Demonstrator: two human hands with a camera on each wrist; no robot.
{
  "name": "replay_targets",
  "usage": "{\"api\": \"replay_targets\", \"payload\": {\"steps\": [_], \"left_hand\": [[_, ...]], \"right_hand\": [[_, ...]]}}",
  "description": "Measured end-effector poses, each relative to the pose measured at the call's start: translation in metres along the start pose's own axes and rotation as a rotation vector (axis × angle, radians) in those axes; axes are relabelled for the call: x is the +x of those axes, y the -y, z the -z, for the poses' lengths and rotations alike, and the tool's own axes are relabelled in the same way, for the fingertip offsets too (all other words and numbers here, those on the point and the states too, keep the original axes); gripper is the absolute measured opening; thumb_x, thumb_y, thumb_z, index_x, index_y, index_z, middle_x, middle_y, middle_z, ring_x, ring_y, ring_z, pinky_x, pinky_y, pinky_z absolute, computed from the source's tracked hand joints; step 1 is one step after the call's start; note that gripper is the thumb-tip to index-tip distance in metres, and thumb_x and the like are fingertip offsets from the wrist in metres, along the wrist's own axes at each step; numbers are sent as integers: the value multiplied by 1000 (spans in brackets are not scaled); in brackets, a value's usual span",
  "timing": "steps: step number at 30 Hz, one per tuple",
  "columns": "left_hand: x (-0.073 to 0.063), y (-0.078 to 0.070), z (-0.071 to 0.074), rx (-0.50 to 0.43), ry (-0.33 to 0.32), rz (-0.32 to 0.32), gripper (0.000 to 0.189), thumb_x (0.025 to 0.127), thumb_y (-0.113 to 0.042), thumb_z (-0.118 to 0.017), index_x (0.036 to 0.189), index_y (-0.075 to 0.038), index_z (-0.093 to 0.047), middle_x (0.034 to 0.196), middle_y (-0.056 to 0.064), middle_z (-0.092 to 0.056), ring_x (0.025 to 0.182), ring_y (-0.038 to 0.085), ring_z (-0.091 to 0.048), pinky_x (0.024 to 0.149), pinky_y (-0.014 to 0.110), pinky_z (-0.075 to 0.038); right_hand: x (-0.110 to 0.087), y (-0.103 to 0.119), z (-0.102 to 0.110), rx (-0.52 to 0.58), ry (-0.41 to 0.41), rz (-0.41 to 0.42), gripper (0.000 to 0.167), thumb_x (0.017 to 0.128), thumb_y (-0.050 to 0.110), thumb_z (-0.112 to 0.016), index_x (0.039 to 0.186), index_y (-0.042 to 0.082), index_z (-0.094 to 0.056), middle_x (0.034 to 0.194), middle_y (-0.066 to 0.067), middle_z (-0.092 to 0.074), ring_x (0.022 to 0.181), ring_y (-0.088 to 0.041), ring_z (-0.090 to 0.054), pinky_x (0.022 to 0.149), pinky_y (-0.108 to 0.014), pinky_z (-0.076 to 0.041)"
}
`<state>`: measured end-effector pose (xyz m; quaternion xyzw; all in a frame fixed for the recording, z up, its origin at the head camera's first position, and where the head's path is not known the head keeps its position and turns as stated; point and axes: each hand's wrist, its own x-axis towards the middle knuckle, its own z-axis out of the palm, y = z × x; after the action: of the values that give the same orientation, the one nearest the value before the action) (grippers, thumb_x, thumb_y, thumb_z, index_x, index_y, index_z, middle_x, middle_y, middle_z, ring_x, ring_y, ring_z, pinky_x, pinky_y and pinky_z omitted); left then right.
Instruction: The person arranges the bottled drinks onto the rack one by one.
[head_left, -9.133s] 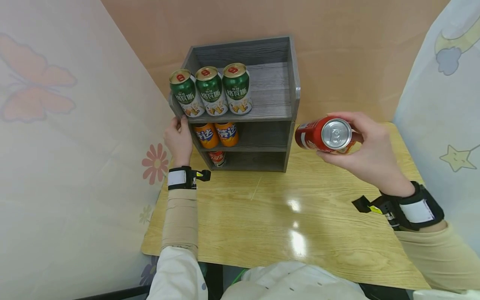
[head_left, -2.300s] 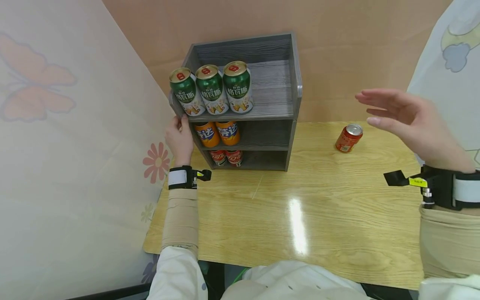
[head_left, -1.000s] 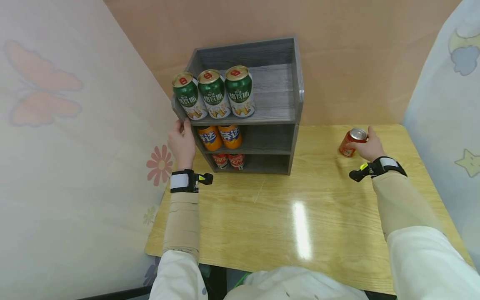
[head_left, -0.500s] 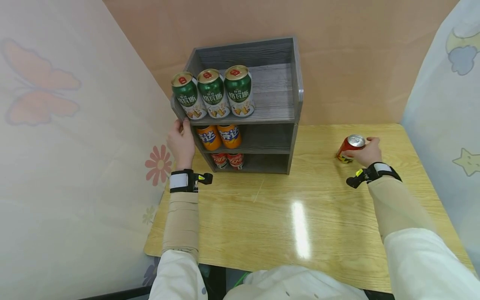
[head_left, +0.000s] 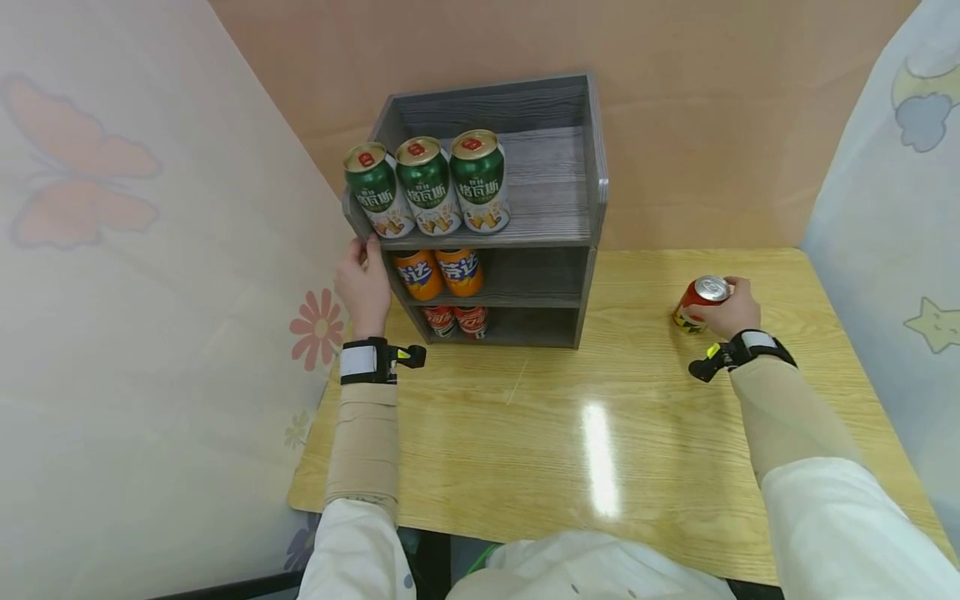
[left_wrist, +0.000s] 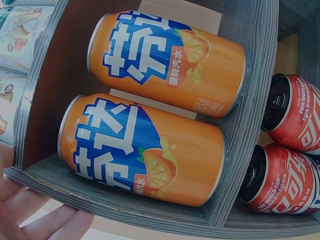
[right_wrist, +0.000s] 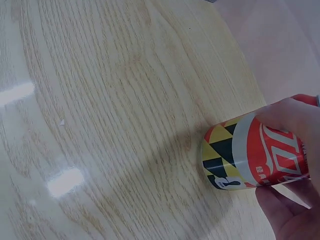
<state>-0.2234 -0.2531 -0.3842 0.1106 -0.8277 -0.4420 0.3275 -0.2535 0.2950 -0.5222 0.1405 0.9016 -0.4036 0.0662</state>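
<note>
At the right of the table my right hand [head_left: 729, 310] grips a red cola can [head_left: 695, 302], thumb on one side and fingers on the other. The can's lower part, with a yellow and black check, shows in the right wrist view, close over the wood. My left hand [head_left: 363, 287] holds the left side panel of a grey wooden shelf [head_left: 551, 179]; its fingers [left_wrist: 47, 215] lie along the panel's outer face. On the top tier stand three green-and-white cans [head_left: 427, 187], on the middle tier two orange soda cans [left_wrist: 145, 155], and on the bottom two red cola cans [left_wrist: 282, 180].
The wooden table [head_left: 525, 450] carries the shelf at its back left. A patterned wall panel [head_left: 187, 333] rises close at the left, another wall panel [head_left: 892, 225] at the right. A brown backdrop [head_left: 712, 125] hangs behind the shelf.
A second red cola can came onto the bottom tier from my right hand. That hand then went to another cola can, took hold of it and shifted it slightly nearer, turning its label. Left hand stayed.
</note>
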Motion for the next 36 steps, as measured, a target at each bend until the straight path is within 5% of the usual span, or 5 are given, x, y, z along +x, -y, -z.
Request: {"api": "replay_targets", "payload": {"steps": [5,16,25,29,36], "left_hand": [[0,-1,0,-2,1,2,34,107,-30,-52,98,-1,-67,113,16,-73,117,27,-65,98,44,-50],[-1,-2,-1,0,4,16,36,107,-32,-52,102,-1,-68,116,15,-72,118,25,-64,99,41,-49],[0,1,0,5,-4,9,33,107,-30,-53,98,-2,-67,114,15,-73,115,27,-66,95,43,-51],[1,1,1,16,-10,0,33,107,-30,-52,95,-2,-66,110,17,-73,112,29,-67,93,45,-51],[0,-1,1,26,-17,-16,31,107,-27,-53,91,-3,-66,105,16,-74,111,29,-67,93,46,-50]], "right_hand": [[-1,-3,0,-57,-8,67,84,90,28,-75,147,-15,-30,141,-42,-40,128,-58,-40,103,-66,-36],[-5,-8,2,-66,-29,82,85,87,25,-77,144,-16,-30,139,-43,-41,127,-59,-41,103,-67,-37],[-6,-1,14,25,-110,136,87,88,34,-77,146,-11,-31,141,-38,-42,127,-56,-41,100,-66,-39],[-8,14,26,64,-183,192,82,88,35,-79,144,-5,-36,141,-30,-45,126,-47,-45,94,-58,-44],[-21,49,49,115,-256,272,76,87,33,-80,146,7,-40,139,-13,-46,121,-30,-50,88,-27,-48]]}}
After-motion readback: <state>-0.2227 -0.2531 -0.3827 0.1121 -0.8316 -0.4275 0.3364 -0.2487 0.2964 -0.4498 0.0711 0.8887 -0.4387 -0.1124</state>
